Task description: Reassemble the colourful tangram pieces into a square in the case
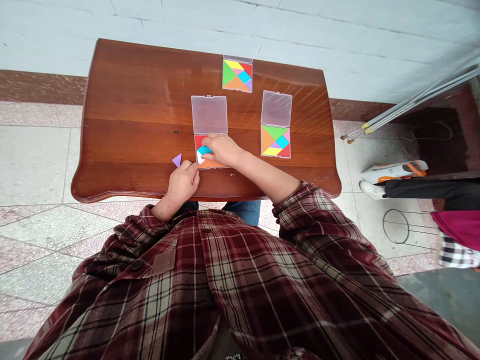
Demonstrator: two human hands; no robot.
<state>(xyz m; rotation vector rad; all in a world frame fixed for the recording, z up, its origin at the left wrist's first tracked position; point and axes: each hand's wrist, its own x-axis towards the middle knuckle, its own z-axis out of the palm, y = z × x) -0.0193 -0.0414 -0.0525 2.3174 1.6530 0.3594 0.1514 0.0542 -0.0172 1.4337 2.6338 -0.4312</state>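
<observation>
An open clear case (209,115) lies near the table's front edge, its lid folded back. Red, blue and orange pieces show in its tray, with a white patch at the lower left. Over the tray is my right hand (221,148), its fingers pressed on the blue piece (203,150) and hiding part of the tray. My left hand (183,180) rests at the tray's lower left corner, fingertips touching the edge; whether they pinch anything is hidden. A loose purple triangle (177,160) lies on the wood just beyond my left hand.
Two more cases of coloured pieces sit on the brown table (138,115): one at the back (237,75), one open at the right (275,141). Behind is a pale wall. Crutches (405,102) and a person's leg (416,189) are at the right.
</observation>
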